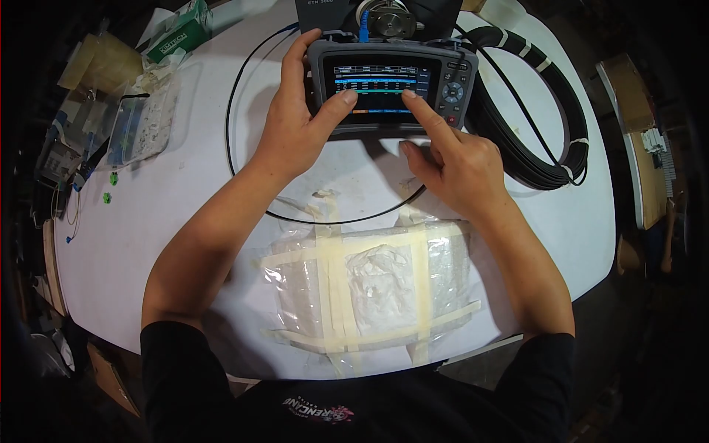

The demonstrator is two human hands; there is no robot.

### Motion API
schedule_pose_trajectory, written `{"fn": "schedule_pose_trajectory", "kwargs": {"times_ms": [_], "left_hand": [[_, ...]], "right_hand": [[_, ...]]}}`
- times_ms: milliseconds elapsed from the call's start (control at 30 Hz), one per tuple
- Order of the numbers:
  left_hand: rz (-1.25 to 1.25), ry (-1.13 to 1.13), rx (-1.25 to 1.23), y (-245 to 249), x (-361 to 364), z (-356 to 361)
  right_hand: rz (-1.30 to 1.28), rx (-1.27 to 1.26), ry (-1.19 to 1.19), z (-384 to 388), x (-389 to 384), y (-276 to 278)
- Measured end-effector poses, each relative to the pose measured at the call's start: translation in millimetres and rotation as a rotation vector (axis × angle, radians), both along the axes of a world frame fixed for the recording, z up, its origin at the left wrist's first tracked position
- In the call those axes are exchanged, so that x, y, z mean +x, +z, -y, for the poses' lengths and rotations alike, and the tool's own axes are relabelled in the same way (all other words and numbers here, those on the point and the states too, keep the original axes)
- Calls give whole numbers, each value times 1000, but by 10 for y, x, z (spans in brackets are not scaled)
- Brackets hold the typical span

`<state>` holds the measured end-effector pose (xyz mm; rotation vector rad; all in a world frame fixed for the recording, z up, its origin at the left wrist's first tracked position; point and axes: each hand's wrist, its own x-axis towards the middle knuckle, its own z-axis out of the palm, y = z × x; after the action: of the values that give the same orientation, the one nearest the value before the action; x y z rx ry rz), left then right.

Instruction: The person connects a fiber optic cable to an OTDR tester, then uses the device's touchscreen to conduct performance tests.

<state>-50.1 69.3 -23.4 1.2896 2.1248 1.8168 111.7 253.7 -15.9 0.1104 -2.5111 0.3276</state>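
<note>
A dark handheld optical fibre tester [380, 103] with a lit screen of table rows stands at the far middle of the table. My left hand [295, 122] grips its left side, fingers up along the edge and thumb over the screen. The index finger of my right hand [465, 159] is stretched out to the lower right of the screen, seemingly touching it. That hand's thumb is apart and it holds nothing. A blue connector [364, 35] sits at the tester's top edge. From the upper left, a thin black cable [230, 111] loops across the table below both hands.
A coil of black cable [574, 111] lies at right. In front of me a white tissue pad [380, 288] is taped down under clear plastic. At left are a green box [177, 33], a clear plastic tray [151, 122] and small green pieces [114, 178].
</note>
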Motion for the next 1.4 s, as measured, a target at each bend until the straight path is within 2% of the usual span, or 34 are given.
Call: {"fn": "schedule_pose_trajectory", "kwargs": {"times_ms": [167, 267, 367, 467, 733, 1400], "left_hand": [[-15, -1, 3, -15, -15, -1], [3, -6, 12, -6, 1, 2], [54, -8, 5, 18, -1, 21], [59, -7, 37, -7, -12, 23], [106, -19, 31, 0, 1, 16], [38, 10, -2, 12, -6, -2]], "right_hand": [[-69, -33, 60, 2, -5, 1], [13, -29, 27, 11, -6, -23], [-56, -29, 62, 8, -13, -15], [11, -31, 28, 21, -12, -6], [-6, -34, 26, 21, -15, -35], [21, -47, 35, 53, -18, -33]]}}
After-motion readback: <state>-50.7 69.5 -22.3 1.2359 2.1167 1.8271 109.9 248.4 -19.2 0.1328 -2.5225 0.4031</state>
